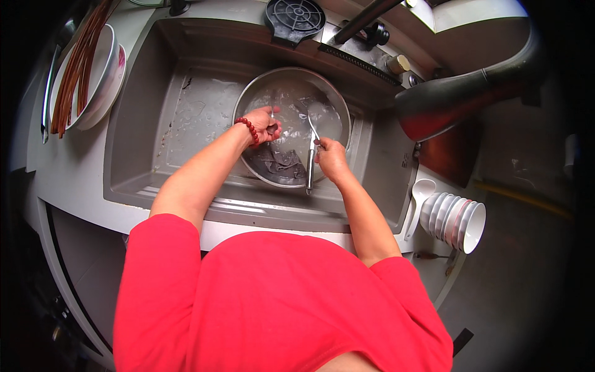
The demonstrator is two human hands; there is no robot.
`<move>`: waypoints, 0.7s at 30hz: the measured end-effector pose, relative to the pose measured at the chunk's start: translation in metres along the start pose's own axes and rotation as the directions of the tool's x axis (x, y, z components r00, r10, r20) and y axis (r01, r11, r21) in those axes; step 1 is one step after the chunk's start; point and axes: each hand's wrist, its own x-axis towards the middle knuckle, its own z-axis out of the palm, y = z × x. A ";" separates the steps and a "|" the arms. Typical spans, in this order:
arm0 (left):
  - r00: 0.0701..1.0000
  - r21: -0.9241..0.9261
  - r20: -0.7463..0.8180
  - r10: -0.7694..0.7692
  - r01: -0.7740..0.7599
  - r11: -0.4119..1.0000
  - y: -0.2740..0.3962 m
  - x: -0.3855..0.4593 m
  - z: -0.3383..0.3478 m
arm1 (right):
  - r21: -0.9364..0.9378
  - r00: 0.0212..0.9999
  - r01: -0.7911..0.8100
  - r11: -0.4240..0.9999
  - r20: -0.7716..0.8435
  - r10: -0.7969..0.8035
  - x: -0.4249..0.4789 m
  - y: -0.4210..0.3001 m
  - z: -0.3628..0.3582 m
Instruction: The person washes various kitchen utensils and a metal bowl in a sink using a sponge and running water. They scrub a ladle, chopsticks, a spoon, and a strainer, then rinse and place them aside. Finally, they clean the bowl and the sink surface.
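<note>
A round metal basin of cloudy water stands in the grey sink. My left hand, with a red bead bracelet at the wrist, is over the basin's left side. Its fingers curl around a slim metal utensil, whose shape is partly hidden. My right hand, at the basin's right front, grips the thin handle of another metal utensil slanting toward the water. Beside its fingers, a metal-handled utensil leans across the front rim. A dark grey cloth lies partly in the water.
Left on the counter, brown chopsticks lie across a stack of white bowls. A black glass rinser and a dark faucet are behind the basin. At right are a white ladle, stacked small bowls and a large dark object.
</note>
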 end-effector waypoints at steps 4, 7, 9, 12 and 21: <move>0.997 0.252 0.076 -0.015 -0.005 0.968 0.001 -0.016 -0.001 | 0.523 0.825 -0.552 0.650 0.459 0.331 -0.014 -0.049 -0.035; 0.993 0.550 0.106 -0.047 -0.019 0.835 0.003 -0.028 -0.001 | 0.592 0.829 -0.548 0.592 0.478 0.290 -0.020 -0.051 -0.042; 0.991 0.724 0.114 -0.065 -0.038 0.688 0.005 -0.041 0.003 | 0.626 0.866 -0.485 0.611 0.444 0.232 -0.022 -0.046 -0.041; 0.978 0.927 0.210 0.006 -0.201 0.316 0.004 -0.054 0.011 | 0.614 0.962 -0.262 0.745 0.229 0.149 -0.020 -0.036 -0.029; 0.858 0.885 0.409 0.310 -0.456 0.095 0.000 -0.053 0.018 | 0.489 0.882 -0.399 0.776 0.436 0.178 -0.030 -0.063 -0.021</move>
